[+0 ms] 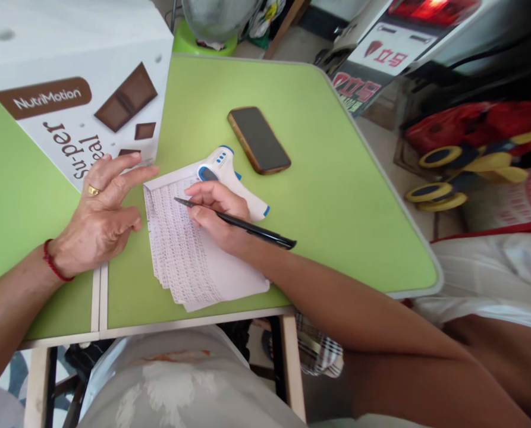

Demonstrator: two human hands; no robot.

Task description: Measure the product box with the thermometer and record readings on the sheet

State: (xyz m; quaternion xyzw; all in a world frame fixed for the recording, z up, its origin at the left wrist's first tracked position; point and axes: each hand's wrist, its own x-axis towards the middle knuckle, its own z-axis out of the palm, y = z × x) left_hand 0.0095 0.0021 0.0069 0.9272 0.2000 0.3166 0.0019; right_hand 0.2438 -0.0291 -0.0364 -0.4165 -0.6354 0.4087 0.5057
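Observation:
My right hand (223, 217) is closed around a black pen (256, 230). The pen's tip points left, over sheets of paper (189, 255) covered with rows of small handwriting; whether it touches them I cannot tell. Just beyond that hand lies a white and blue infrared thermometer (236, 184), partly hidden by my fingers. My left hand (107, 214) holds nothing. Its fingers are apart, some stretched towards the paper's top left corner, in front of a white NutriMotion box (126, 139). It wears a gold ring, with a red bracelet at the wrist.
A dark phone (260, 139) in a brown case lies on the green table (345, 220), behind the thermometer. The large box stands at the back left. Beyond the right edge are a vehicle's rear with a red light (434, 9), a yellow and black object (443, 178) and white cloth (479, 267).

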